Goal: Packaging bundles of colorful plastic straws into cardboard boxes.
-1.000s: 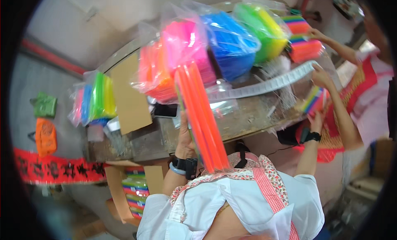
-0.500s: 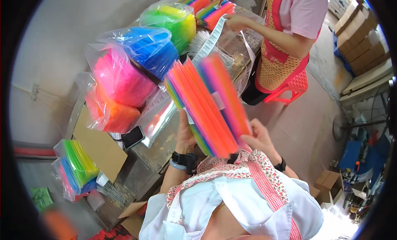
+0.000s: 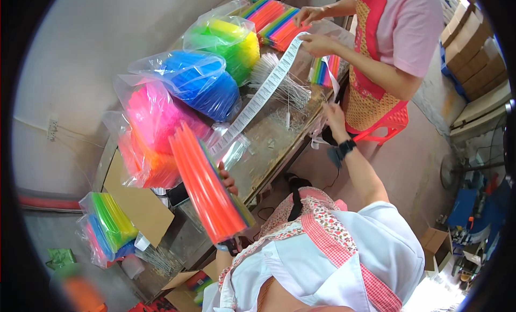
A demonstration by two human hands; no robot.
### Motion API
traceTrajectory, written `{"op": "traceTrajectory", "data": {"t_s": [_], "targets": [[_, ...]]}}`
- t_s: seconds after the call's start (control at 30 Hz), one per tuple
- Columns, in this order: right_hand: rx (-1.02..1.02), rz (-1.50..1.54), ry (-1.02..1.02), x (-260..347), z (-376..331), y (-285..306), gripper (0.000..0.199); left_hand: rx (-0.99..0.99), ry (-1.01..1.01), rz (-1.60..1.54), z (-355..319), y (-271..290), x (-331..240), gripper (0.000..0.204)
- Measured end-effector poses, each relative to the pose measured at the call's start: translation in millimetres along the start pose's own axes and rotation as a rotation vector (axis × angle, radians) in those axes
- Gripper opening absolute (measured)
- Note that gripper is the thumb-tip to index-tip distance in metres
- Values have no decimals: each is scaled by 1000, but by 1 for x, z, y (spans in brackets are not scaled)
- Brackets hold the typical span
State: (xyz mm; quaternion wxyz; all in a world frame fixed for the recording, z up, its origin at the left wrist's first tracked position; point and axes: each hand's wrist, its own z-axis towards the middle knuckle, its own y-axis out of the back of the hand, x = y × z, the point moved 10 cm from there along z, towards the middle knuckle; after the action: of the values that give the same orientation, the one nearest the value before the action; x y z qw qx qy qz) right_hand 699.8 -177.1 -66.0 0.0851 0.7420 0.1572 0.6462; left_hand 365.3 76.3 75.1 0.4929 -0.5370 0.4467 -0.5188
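Observation:
My left hand [image 3: 228, 179] is closed around the side of a bundle of thin plastic sticks [image 3: 208, 186], held tilted over the near part of the table. Orange-red sticks face up, with green and blue ones along the right edge. Most of that hand is behind the bundle. My right hand [image 3: 335, 121] reaches past the table's right edge, its fingers apart and near some clear plastic. Beyond it, a flat rainbow bundle [image 3: 324, 71] lies on the table by a co-worker. The co-worker's hands [image 3: 316, 43] hold a long white label strip [image 3: 263, 97].
Clear bags of green-yellow [image 3: 226, 43], blue [image 3: 201, 81] and pink sticks [image 3: 156, 110] line the wall side. Thin white wires [image 3: 279, 78] lie mid-table. More rainbow bundles [image 3: 282, 30] lie at the far end. A red stool [image 3: 384, 124] is under the co-worker.
My right hand has let go of its bundle and moved right and away; a rainbow bundle now shows on the table there. My left hand has brought the other bundle left and lower.

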Motion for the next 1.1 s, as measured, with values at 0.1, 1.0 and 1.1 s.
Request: {"op": "traceTrajectory", "data": {"t_s": [0.1,1.0,1.1], "targets": [[-137,-344,1,-3,67,17,43,168,-11,-10,-3,17,-28,46],[762,-1394,1190,200,111,-77,50,-220,-1128,-80,-182,16,-3,55],[963,-1176,921,175,-3,-22,49,-104,-1080,-108,-198,15,7,49]]}}
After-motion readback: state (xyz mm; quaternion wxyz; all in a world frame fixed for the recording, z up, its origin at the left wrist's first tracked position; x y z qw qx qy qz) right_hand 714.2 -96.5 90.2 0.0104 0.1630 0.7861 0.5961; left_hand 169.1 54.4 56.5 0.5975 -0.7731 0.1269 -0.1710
